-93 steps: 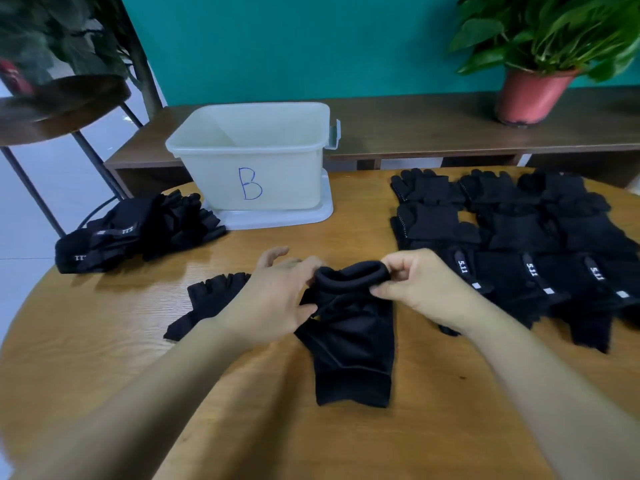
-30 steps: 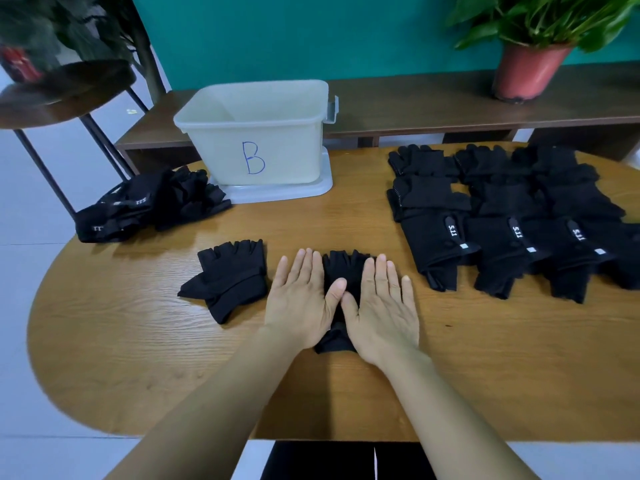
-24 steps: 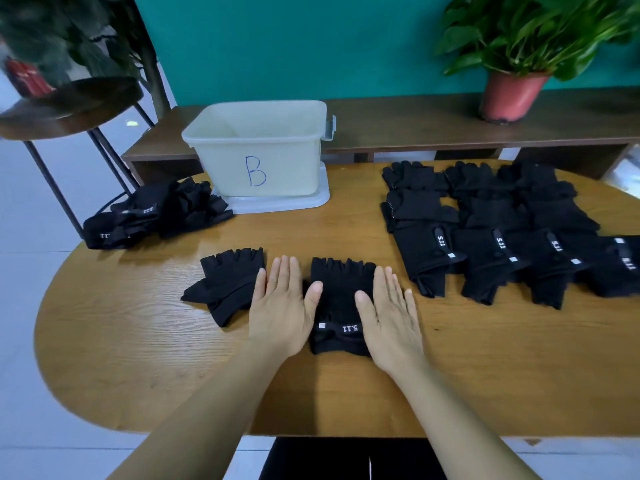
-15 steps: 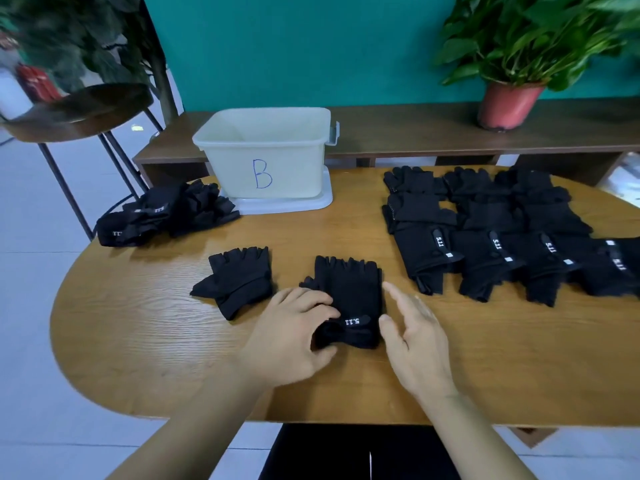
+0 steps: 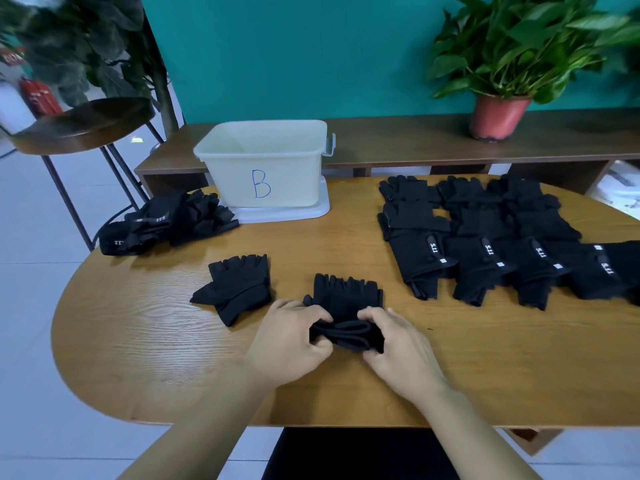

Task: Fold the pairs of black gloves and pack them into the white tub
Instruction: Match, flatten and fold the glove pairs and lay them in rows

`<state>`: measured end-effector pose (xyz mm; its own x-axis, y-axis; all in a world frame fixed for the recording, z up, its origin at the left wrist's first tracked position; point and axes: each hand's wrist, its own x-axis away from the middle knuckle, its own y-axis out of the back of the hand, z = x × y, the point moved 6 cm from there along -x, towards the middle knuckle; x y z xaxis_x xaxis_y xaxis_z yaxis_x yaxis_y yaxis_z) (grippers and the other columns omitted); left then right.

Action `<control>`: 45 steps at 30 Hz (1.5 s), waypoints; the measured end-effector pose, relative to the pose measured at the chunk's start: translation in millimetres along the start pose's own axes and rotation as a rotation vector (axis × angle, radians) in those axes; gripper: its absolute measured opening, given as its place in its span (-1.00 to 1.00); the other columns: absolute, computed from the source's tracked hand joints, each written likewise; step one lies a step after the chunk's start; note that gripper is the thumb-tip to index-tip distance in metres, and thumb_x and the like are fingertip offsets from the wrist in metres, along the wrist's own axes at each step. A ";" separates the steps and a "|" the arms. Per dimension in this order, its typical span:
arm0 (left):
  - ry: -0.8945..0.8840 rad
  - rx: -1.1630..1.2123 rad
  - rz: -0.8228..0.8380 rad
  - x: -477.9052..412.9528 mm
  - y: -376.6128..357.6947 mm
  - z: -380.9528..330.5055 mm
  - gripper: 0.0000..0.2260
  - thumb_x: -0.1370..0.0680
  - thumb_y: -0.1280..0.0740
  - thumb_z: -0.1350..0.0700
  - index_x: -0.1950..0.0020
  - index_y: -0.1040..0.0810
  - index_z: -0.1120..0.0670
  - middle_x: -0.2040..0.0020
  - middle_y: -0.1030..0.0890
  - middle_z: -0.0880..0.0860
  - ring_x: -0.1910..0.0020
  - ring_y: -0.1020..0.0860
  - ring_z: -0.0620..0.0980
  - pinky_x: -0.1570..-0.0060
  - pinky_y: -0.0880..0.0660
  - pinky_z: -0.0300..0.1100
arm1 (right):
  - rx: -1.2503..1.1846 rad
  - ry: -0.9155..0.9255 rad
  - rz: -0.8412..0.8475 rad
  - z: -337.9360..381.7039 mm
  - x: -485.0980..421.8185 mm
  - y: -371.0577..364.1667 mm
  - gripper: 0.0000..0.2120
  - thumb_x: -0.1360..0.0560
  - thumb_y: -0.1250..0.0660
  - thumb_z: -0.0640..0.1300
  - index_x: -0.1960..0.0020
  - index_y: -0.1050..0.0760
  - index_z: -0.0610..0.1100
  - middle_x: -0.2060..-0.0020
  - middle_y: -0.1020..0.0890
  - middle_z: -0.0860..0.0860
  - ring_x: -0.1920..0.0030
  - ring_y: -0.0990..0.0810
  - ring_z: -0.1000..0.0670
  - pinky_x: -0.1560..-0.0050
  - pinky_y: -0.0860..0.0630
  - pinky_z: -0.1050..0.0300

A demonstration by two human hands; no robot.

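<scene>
A stacked pair of black fingerless gloves [image 5: 346,299] lies on the wooden table [image 5: 138,341] in front of me, finger ends pointing away. My left hand [image 5: 287,341] and my right hand [image 5: 398,344] pinch its near cuff end from either side and lift it off the table. A second black glove [image 5: 235,285] lies flat to the left. The white tub [image 5: 266,164], marked with a blue B, stands at the back of the table on its lid; what shows of its inside holds no gloves.
Several black gloves [image 5: 491,244] lie in rows across the right half of the table. A heap of black gloves [image 5: 166,223] sits at the far left by the tub. Behind are a low wooden bench with a potted plant [image 5: 498,112] and a stool [image 5: 83,123].
One second ago both hands pressed flat on the glove pair. They then slid apart, and now their fingers curl round the cuff end and raise it.
</scene>
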<state>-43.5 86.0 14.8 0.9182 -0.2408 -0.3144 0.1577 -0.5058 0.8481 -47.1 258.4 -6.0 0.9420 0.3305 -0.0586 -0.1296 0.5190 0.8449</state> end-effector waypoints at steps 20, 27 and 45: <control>0.521 0.260 -0.083 -28.1 -23.6 32.2 -0.62 -0.59 -0.22 -0.21 -0.19 -0.61 0.02 -0.02 -0.70 -0.09 -0.05 -0.64 -0.09 -0.15 -0.54 0.04 | -0.172 -0.427 -0.210 -9.6 -46.3 17.8 -0.74 -0.65 -0.12 0.04 -0.03 -0.46 -0.12 0.25 -0.58 0.01 0.22 -0.56 -0.02 0.29 -0.43 0.09; 0.600 0.097 -0.130 -39.5 -24.1 28.6 -0.77 -0.62 -0.29 -0.09 -0.21 -0.48 -0.02 0.16 -0.61 -0.12 0.20 -0.55 -0.13 -0.28 -0.41 0.07 | -0.002 -0.526 -0.245 -15.6 -56.5 14.3 -0.80 -0.62 -0.23 0.04 -0.16 -0.43 -0.05 0.05 -0.61 0.02 0.10 -0.60 -0.01 0.18 -0.44 0.12; 0.305 -0.176 0.112 -40.1 -48.4 -3.0 -0.49 -0.72 0.03 0.07 -0.63 0.15 0.12 -0.63 0.15 0.08 -0.60 0.17 -0.05 -0.55 0.18 -0.16 | 0.255 0.101 -0.132 15.1 -67.7 15.0 -0.54 -0.60 -0.22 -0.21 -0.48 -0.32 -0.06 -0.50 -0.30 -0.04 -0.54 -0.17 -0.04 -0.51 -0.18 -0.04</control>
<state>-86.9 122.6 -12.3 0.9952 -0.0151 -0.0964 0.0859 -0.3334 0.9389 -108.2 231.9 18.7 0.9084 0.3563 -0.2187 0.0862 0.3523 0.9319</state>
